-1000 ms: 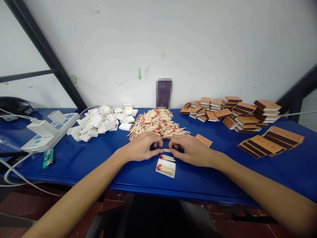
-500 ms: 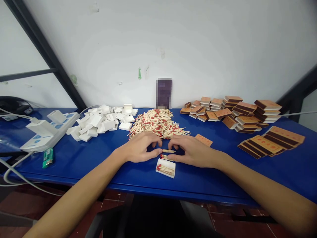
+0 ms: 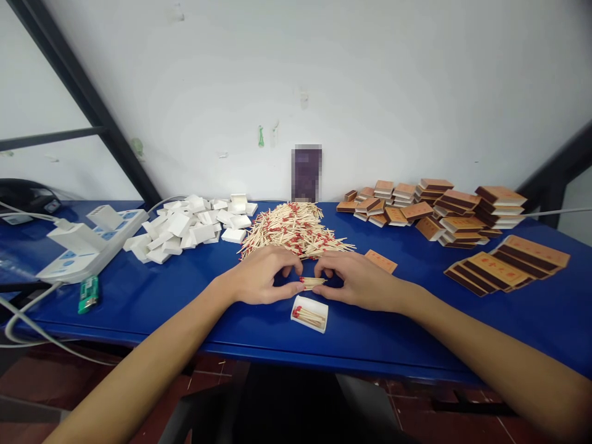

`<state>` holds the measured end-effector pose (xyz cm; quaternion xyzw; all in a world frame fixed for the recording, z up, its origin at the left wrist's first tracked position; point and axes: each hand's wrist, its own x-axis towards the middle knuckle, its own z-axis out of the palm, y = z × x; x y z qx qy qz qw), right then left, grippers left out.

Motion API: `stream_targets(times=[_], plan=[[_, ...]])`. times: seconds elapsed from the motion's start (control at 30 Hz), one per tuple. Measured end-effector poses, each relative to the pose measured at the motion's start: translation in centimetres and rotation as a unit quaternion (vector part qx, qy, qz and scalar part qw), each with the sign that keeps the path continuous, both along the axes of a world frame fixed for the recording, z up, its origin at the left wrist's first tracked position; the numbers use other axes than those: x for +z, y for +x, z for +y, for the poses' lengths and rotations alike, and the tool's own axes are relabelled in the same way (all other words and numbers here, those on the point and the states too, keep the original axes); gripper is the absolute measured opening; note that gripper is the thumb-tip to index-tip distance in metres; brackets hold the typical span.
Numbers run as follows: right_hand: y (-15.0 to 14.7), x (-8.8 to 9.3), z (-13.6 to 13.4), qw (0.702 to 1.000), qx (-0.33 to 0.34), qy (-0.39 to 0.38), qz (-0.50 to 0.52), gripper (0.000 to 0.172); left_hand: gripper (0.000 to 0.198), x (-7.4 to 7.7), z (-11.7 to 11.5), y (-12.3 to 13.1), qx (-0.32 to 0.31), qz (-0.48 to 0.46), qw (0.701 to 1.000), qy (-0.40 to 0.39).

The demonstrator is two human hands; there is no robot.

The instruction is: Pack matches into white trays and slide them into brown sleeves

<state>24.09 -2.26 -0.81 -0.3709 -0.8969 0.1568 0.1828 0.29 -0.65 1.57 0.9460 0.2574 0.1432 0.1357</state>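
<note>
Several red-headed matches (image 3: 313, 283) lie side by side as a small bundle between my two hands. My left hand (image 3: 267, 275) is curled, its thumb tip at the red heads. From the other side, my right hand (image 3: 359, 280) is bent inward with its thumb against the plain ends. Just below them, a white matchbox tray (image 3: 325, 319) stands on the table, holding several matches with their heads to the left. Behind both hands rises a big heap of loose matches (image 3: 289, 228).
On the blue table (image 3: 185, 302), white empty trays (image 3: 182, 227) are piled left of the heap. Orange-brown matchboxes (image 3: 456, 209) are stacked at the right, with flat sleeves (image 3: 509, 264) nearer. A power strip (image 3: 92, 246) with cables and a green packet (image 3: 89, 294) are at far left.
The matches between my hands, split into two groups before, are now drawn together in one even bundle. My right thumb has shifted slightly up. The tray has not moved.
</note>
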Motion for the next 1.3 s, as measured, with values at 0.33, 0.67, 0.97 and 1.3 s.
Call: stream_targets(times=[0.33, 0.67, 0.97, 1.3], plan=[[0.2, -0.5, 0.3, 0.998, -0.029, 0.046, 0.013, 0.017, 0.045, -0.5, -1.1, 0.6, -0.058, -0.005, 0.998, -0.004], [0.0, -0.3, 0.4, 0.997, 0.036, 0.037, 0.060, 0.010, 0.040, -1.5, -0.5, 0.8, -0.076, -0.052, 0.996, 0.011], [-0.2, -0.1, 0.4, 0.997, 0.024, 0.022, 0.075, 0.007, 0.042, -1.8, -0.2, 0.7, -0.078, -0.084, 0.992, 0.052], [-0.1, -0.3, 0.4, 0.997, 0.016, 0.015, 0.075, 0.010, 0.050, -1.7, -0.4, 0.9, -0.023, -0.025, 0.999, 0.042]])
